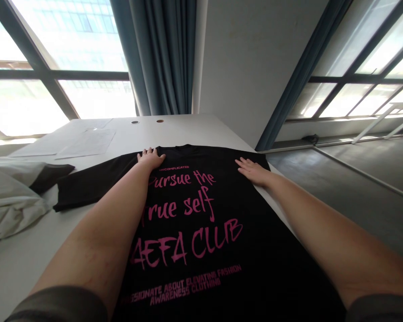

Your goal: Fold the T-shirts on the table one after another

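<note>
One black shirt (221, 232) is lying spread across the white desk (204, 129), reaching its right edge. Two hands are resting on it, gripping nothing: the left hand (150, 157) opening wide near the collar, the right hand (251, 171) lying flat, fingers slightly parted, near the right edge. One pale cloth heap (11, 192) is lying toward the left edge.
</note>
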`<state>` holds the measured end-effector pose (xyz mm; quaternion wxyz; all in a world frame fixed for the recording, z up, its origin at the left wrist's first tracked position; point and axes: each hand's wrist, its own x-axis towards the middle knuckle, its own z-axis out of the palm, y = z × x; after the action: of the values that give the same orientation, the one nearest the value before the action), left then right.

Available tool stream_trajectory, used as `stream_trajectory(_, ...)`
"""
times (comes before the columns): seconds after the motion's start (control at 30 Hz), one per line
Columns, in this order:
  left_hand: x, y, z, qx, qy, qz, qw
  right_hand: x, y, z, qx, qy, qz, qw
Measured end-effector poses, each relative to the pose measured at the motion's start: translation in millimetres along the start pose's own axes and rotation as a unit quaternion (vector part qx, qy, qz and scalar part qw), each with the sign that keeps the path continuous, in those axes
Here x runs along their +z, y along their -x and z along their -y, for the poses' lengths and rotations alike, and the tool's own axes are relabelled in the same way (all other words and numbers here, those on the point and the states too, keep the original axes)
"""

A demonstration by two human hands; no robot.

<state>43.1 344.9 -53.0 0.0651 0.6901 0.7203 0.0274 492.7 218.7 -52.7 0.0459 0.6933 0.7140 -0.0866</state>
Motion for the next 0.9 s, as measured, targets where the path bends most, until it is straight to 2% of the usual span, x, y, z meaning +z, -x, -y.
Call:
stream_trajectory(0.13,-0.4,1.1,-0.2,0.001,-0.003,0.001,1.0,-2.6,-2.5,2.1,0.055,0.009,-0.003,0.998)
stream_trajectory(0.3,0.0,0.5,0.4,0.0,0.0,0.003,1.0,-1.1,-6.4,-2.4,0.123,-0.011,-0.038,0.992)
stream_trajectory(0.4,1.3,-1.1,1.1,0.005,0.0,-0.002,1.0,2.3,-9.1,-8.0,0.134,-0.011,-0.061,0.989)
stream_trajectory(0.5,2.7,-3.2,1.7,0.006,-0.002,-0.007,1.0,6.8,-9.9,-16.8,0.101,-0.003,-0.084,0.991)
stream_trajectory(0.67,4.0,-5.6,2.2,0.003,-0.004,-0.007,1.0,11.2,-7.5,-28.2,-0.008,-0.009,-0.089,0.996)
stream_trajectory(0.83,2.9,-4.5,1.9,0.001,-0.003,-0.003,1.0,0.3,-2.4,-18.2,-0.117,0.013,-0.144,0.982)
stream_trajectory(0.9,2.0,-3.1,1.1,0.001,-0.002,-0.001,1.0,-6.7,1.2,-12.2,-0.129,0.022,-0.151,0.98)
